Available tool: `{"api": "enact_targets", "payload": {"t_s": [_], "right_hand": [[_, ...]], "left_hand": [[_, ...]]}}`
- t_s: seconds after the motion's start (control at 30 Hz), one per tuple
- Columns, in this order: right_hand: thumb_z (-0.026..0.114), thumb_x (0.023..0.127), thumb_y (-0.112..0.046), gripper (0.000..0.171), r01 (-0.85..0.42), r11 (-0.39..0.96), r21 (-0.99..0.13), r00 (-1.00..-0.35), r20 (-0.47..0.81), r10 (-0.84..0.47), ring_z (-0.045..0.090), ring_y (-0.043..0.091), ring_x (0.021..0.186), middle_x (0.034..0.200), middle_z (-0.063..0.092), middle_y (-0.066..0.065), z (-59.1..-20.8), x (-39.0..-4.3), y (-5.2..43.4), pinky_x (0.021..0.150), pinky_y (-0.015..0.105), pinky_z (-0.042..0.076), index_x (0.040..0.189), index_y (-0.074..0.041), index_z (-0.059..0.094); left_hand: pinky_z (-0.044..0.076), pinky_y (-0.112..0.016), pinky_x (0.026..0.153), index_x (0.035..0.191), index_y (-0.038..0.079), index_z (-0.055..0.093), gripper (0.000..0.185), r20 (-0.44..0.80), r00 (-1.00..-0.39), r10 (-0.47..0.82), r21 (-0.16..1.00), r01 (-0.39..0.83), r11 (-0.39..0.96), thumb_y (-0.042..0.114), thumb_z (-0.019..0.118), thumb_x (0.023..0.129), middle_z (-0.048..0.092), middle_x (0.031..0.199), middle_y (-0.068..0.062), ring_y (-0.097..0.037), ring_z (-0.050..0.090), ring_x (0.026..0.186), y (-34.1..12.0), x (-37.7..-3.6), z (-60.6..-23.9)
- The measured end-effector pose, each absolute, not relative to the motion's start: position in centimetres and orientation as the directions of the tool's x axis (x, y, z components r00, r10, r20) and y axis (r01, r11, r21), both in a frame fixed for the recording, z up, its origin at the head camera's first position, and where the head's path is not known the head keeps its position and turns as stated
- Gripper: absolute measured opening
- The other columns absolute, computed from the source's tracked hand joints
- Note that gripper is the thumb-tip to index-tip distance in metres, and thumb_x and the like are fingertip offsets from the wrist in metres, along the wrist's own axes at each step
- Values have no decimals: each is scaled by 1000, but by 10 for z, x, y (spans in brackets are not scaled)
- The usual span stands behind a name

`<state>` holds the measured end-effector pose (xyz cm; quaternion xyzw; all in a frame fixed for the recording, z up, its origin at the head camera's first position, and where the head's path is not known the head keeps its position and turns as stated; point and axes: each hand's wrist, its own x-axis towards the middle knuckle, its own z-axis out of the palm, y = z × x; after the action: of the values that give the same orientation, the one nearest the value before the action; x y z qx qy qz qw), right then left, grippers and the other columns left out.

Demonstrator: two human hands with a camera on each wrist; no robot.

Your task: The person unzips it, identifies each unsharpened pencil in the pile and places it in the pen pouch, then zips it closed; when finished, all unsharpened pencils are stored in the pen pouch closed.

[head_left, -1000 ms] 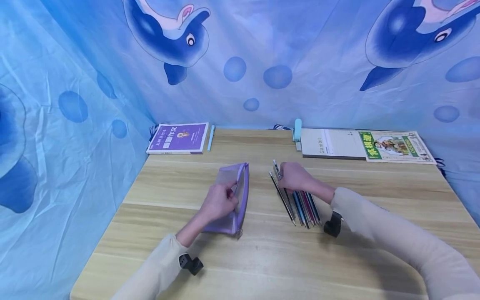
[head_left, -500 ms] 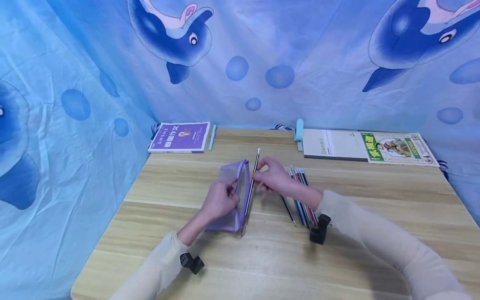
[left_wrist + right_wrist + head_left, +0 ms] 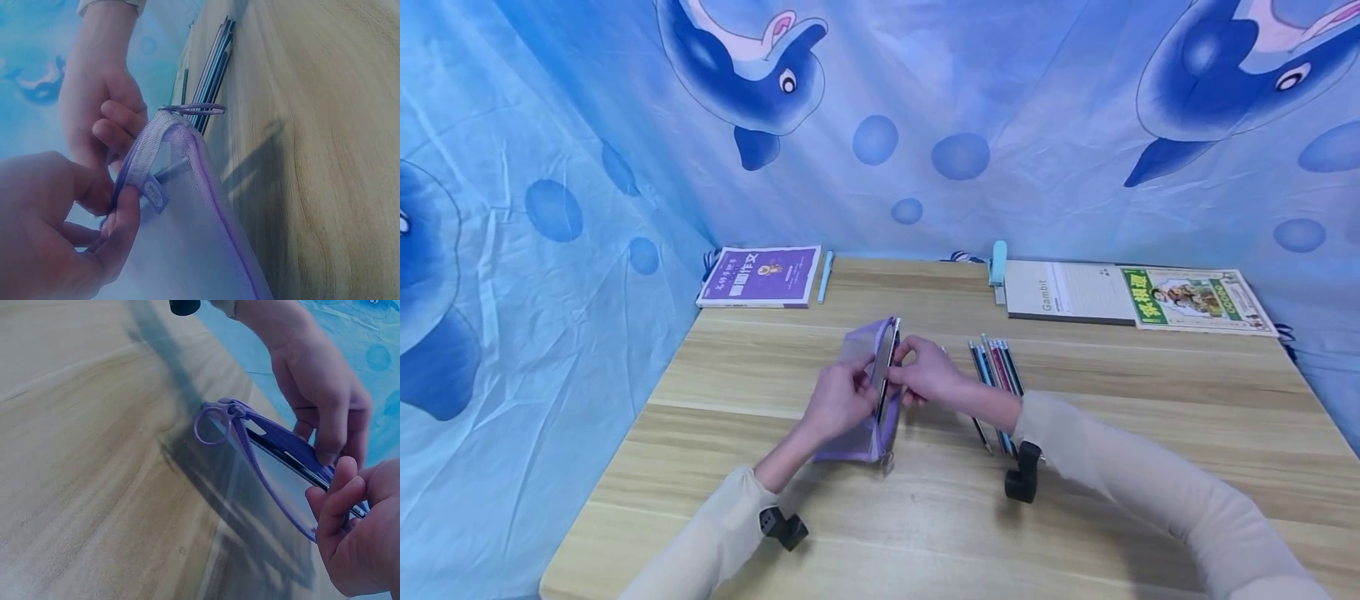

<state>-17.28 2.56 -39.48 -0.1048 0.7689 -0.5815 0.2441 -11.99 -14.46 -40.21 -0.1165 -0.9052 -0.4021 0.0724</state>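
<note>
Purple pouch (image 3: pixel 868 392) sits pinched between both hands.

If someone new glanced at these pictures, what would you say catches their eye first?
Probably the two hands meeting at mid-table: the left hand holds the mouth of a purple mesh pencil pouch open while the right hand pinches a dark pencil lying in that opening. Just right of them a row of coloured pencils lies on the wooden table. Behind it hangs a bright blue dolphin cloth.
</note>
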Motion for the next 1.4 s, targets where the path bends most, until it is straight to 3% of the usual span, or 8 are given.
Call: {"api": "enact_targets", "payload": {"t_s": [0.33,0.53,0.83,1.07,1.2,1.4], "right_hand": [[65,93,-3,17,135,321,-938,-857,-273,-437,54,13,41,76,71,16,-396,-174,22,35,22,39,106,0,53],[60,95,-3,15,96,300,-949,-847,-236,-476,59,21,48,79,71,14,-391,-176,27,37,22,40,108,0,55],[57,98,-10,18,89,274,-958,-868,-209,-450,60,18,53,86,71,15,-379,-182,54,40,23,42,113,-1,56],[56,99,-11,20,78,351,-933,-884,-228,-409,64,24,59,95,70,23,-388,-190,86,43,25,44,116,-1,54],[55,99,-11,21,49,421,-906,-888,-233,-397,65,25,60,94,70,22,-393,-195,105,45,26,46,116,1,54],[59,92,-6,16,-72,598,-798,-891,-217,-398,63,23,53,76,69,16,-399,-199,129,40,23,44,105,4,58]], "left_hand": [[51,-23,48,126,-14,60,53,267,-954,137,725,293,623,-9,64,74,62,69,-1,-11,57,59,-143,-120,-402],[55,-24,54,125,-15,60,51,299,-951,85,772,293,564,-12,63,73,61,74,-6,-16,60,63,-146,-120,-400],[53,-22,50,131,-11,58,55,181,-982,-46,899,146,412,-13,58,76,62,79,-11,-14,56,65,-151,-120,-393],[53,-20,52,133,-11,56,54,101,-991,-83,937,67,342,-13,57,79,61,83,-12,-14,55,68,-150,-121,-392],[53,-20,52,133,-11,55,53,117,-990,-80,928,80,364,-12,58,80,61,85,-13,-14,55,70,-149,-121,-394],[52,-21,50,132,-11,57,54,171,-984,-41,893,137,428,-11,57,78,61,81,-10,-16,58,68,-146,-122,-398]]}}
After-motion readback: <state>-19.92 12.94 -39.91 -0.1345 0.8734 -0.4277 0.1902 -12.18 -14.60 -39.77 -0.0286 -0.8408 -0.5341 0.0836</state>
